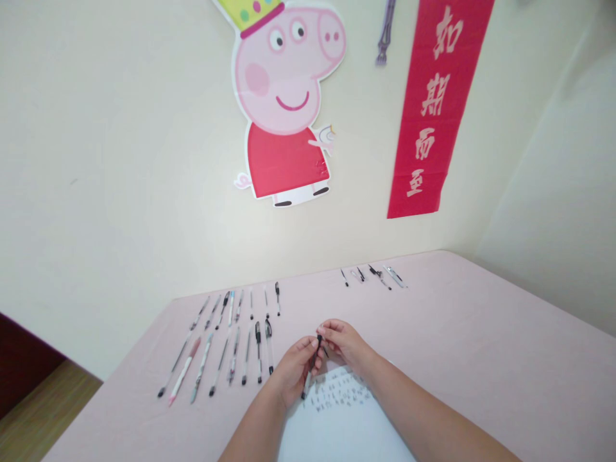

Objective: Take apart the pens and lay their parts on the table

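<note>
My left hand [299, 366] is closed around a black pen [310, 375], which slants with its lower end toward me. At the pen's upper end, the fingers of my right hand [341, 340] pinch its black tip; a small dark piece also shows beneath them, too small to make out. Under and in front of both hands lies a white sheet of paper [337, 430] with rows of handwritten dark marks. Part of the writing is covered by my hands.
Two rows of pens [233, 359] lie to the left on the pink tablecloth [462, 372]. A few pens and pen parts [380, 276] rest near the back edge. Behind the table, the wall carries a cartoon pig cutout [289, 154] and a red banner [428, 128].
</note>
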`<state>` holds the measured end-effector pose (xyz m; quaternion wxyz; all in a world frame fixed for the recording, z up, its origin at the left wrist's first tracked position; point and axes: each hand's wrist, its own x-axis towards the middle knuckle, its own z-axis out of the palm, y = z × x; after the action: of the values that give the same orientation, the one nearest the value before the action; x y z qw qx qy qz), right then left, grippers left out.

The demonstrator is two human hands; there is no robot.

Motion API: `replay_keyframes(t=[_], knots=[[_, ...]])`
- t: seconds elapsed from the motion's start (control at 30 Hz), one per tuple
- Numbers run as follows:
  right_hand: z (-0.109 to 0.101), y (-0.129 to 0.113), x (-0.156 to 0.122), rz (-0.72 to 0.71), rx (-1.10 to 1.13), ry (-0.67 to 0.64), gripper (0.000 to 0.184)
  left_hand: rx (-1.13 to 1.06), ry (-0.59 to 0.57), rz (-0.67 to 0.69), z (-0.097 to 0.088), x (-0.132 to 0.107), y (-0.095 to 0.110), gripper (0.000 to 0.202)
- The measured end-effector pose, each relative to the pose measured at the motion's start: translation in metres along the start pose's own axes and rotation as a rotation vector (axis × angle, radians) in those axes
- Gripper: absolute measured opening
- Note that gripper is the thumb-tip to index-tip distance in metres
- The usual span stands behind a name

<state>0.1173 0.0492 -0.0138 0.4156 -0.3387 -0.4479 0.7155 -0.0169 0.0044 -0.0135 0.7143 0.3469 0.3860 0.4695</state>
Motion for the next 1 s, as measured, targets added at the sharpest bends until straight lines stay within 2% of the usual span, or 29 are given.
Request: replay_keyframes(t=[0.13, 0.37, 0.57, 0.8, 1.0], knots=[[0.0005, -0.0022, -0.0012, 0.022, -0.016, 0.017, 0.038, -0.024, 0.005, -0.012, 0.0, 0.0003, 0.0006, 0.029], [0.0001, -0.0012, -0.0001, 0.003, -0.011, 0.022, 0.036, -0.015, -0.01, -0.01, 0.0009, -0.0013, 0.0017, 0.026], [0.001, -0.0022, -0.0008, 0.022, -0.022, 0.007, 0.04, -0.027, 0.028, -0.034, 0.0037, -0.002, 0.0034, 0.028], [-0.0035, 0.0042, 0.003, 0.003, -0.032, 0.009, 0.037, 0.002, 0.023, -0.033, 0.0072, -0.0036, 0.0055, 0.028], [-0.0011, -0.0012, 0.0006, 0.005, 0.01, 0.003, 0.033, 0.048, 0.043, -0.039, 0.0059, -0.0027, 0.0047, 0.028]])
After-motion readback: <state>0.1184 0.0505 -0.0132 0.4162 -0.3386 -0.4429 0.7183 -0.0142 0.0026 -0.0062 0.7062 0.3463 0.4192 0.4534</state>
